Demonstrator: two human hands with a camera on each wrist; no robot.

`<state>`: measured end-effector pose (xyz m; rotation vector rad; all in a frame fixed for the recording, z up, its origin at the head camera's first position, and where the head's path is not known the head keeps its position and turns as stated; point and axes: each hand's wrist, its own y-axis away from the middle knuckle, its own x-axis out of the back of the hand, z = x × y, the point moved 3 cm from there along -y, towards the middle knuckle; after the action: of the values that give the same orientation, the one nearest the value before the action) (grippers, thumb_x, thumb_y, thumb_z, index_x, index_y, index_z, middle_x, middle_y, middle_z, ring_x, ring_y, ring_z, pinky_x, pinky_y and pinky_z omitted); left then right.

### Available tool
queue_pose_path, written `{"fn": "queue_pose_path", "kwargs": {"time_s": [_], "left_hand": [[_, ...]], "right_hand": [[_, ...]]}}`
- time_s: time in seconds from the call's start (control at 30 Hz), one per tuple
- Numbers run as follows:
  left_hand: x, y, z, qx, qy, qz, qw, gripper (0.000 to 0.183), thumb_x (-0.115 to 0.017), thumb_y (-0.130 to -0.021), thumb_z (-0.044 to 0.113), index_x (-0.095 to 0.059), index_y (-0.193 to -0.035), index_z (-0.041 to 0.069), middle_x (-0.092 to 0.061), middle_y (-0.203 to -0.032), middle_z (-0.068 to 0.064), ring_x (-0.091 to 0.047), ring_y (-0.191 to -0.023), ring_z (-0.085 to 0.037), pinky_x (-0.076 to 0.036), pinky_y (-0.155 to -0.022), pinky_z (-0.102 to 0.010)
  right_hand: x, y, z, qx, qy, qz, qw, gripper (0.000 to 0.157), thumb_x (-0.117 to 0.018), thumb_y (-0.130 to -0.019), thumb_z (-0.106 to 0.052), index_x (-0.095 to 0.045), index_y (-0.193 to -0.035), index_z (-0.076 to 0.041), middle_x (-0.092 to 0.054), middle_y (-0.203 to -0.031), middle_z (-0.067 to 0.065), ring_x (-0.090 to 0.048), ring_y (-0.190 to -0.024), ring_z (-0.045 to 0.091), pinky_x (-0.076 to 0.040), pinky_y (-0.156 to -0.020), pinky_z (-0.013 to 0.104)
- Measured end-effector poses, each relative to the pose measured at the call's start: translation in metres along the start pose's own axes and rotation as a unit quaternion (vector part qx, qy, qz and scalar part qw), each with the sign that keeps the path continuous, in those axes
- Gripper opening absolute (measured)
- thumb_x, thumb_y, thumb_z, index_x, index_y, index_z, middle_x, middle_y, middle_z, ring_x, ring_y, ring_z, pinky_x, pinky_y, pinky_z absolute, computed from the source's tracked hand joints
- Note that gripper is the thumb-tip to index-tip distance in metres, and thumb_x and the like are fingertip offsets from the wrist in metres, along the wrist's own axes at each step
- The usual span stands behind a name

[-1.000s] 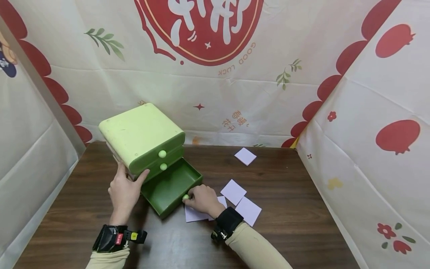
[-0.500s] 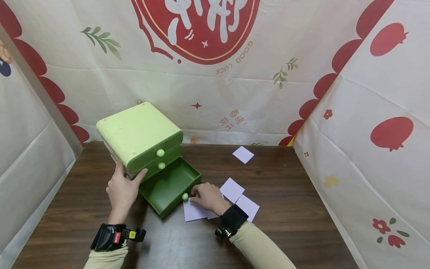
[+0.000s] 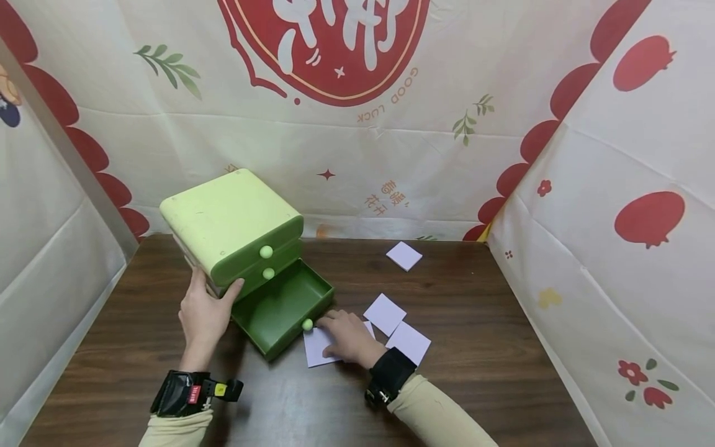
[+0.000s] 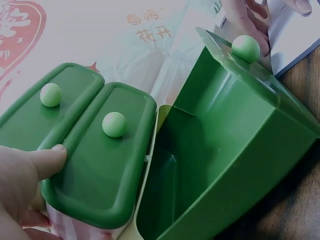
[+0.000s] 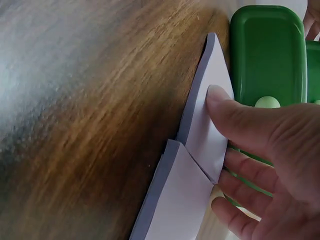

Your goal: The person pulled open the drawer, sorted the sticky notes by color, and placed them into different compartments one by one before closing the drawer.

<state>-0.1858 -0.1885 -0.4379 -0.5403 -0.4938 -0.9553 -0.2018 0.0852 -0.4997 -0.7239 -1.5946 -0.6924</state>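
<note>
A small green drawer cabinet (image 3: 234, 217) stands at the left of the table, its bottom drawer (image 3: 282, 307) pulled out with nothing inside. My left hand (image 3: 205, 313) holds the cabinet's near left corner, thumb on a drawer front and fingers along the side. My right hand (image 3: 349, 338) is spread over a pale lilac square note pad (image 3: 315, 347) just in front of the open drawer's knob (image 3: 307, 325). In the right wrist view the thumb lies on or just over this pad (image 5: 202, 120), with the other fingers past its far edge; firm contact cannot be judged.
Beside the right hand lie two more lilac squares, one farther back (image 3: 385, 315) and one nearer (image 3: 409, 343). Another square (image 3: 404, 256) lies near the table's back edge. Printed cloth (image 3: 357, 167) walls in the dark wooden table (image 3: 475, 372).
My right hand has let go of the open drawer's knob and moved right and nearer, its fingers spreading over the note pad. The left hand stays on the cabinet.
</note>
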Motion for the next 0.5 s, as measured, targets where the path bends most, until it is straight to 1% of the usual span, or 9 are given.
{"fn": "queue_pose_path", "kwargs": {"time_s": [0.07, 0.1, 0.17, 0.2, 0.3, 0.4, 0.5], "left_hand": [[0.0009, 0.0002, 0.0020, -0.005, 0.006, 0.000, 1.0000, 0.062, -0.066, -0.087, 0.052, -0.050, -0.134, 0.016, -0.061, -0.127, -0.015, -0.059, -0.110, -0.045, -0.041, -0.081, -0.061], [0.0016, 0.0006, 0.0034, -0.006, 0.010, 0.000, 0.9999, 0.065, -0.066, -0.088, 0.051, -0.048, -0.139, 0.016, -0.058, -0.136, -0.015, -0.057, -0.116, -0.046, -0.040, -0.084, -0.062], [0.0018, 0.0012, 0.0057, -0.011, 0.017, 0.005, 0.9998, 0.067, -0.067, -0.088, 0.048, -0.047, -0.143, 0.016, -0.052, -0.145, -0.014, -0.054, -0.121, -0.045, -0.040, -0.088, -0.063], [0.0016, 0.0014, 0.0065, -0.013, 0.019, 0.009, 0.9997, 0.067, -0.068, -0.088, 0.048, -0.048, -0.143, 0.015, -0.051, -0.146, -0.014, -0.054, -0.122, -0.046, -0.039, -0.088, -0.064], [0.0008, 0.0024, 0.0081, -0.012, 0.022, 0.022, 0.9994, 0.064, -0.068, -0.087, 0.050, -0.052, -0.136, 0.012, -0.058, -0.135, -0.017, -0.057, -0.116, -0.046, -0.039, -0.085, -0.064], [-0.0002, 0.0025, 0.0074, -0.008, 0.020, 0.034, 0.9992, 0.062, -0.067, -0.086, 0.053, -0.053, -0.128, 0.009, -0.063, -0.121, -0.020, -0.059, -0.109, -0.047, -0.039, -0.082, -0.063], [-0.0008, 0.0031, 0.0058, -0.004, 0.014, 0.037, 0.9992, 0.062, -0.068, -0.086, 0.054, -0.054, -0.126, 0.009, -0.064, -0.118, -0.021, -0.059, -0.107, -0.048, -0.039, -0.083, -0.063]], "right_hand": [[-0.0008, -0.0012, 0.0000, -0.002, 0.007, -0.004, 1.000, 0.056, -0.083, -0.074, -0.038, -0.065, -0.124, -0.020, -0.065, -0.121, 0.000, -0.061, -0.111, 0.018, -0.049, -0.088, 0.035], [-0.0012, -0.0017, 0.0003, -0.005, 0.010, -0.009, 1.000, 0.057, -0.083, -0.075, -0.038, -0.065, -0.125, -0.019, -0.064, -0.121, 0.000, -0.060, -0.110, 0.018, -0.048, -0.088, 0.035], [-0.0017, -0.0027, 0.0015, -0.011, 0.011, -0.018, 1.000, 0.058, -0.082, -0.075, -0.039, -0.065, -0.126, -0.019, -0.064, -0.120, 0.001, -0.060, -0.109, 0.018, -0.048, -0.088, 0.034], [-0.0018, -0.0032, 0.0020, -0.015, 0.007, -0.024, 1.000, 0.058, -0.083, -0.075, -0.039, -0.064, -0.127, -0.019, -0.063, -0.119, 0.002, -0.059, -0.108, 0.018, -0.047, -0.088, 0.034], [-0.0018, -0.0046, 0.0028, -0.022, -0.008, -0.036, 0.999, 0.058, -0.084, -0.074, -0.038, -0.064, -0.126, -0.019, -0.061, -0.117, 0.002, -0.058, -0.105, 0.017, -0.047, -0.088, 0.034], [-0.0011, -0.0060, 0.0024, -0.020, -0.020, -0.041, 0.999, 0.054, -0.085, -0.073, -0.036, -0.065, -0.119, -0.018, -0.061, -0.113, 0.001, -0.058, -0.103, 0.016, -0.047, -0.088, 0.034], [-0.0006, -0.0061, 0.0024, -0.015, -0.022, -0.048, 0.999, 0.047, -0.086, -0.073, -0.032, -0.063, -0.111, -0.019, -0.063, -0.108, -0.002, -0.059, -0.100, 0.013, -0.048, -0.086, 0.033]]}}
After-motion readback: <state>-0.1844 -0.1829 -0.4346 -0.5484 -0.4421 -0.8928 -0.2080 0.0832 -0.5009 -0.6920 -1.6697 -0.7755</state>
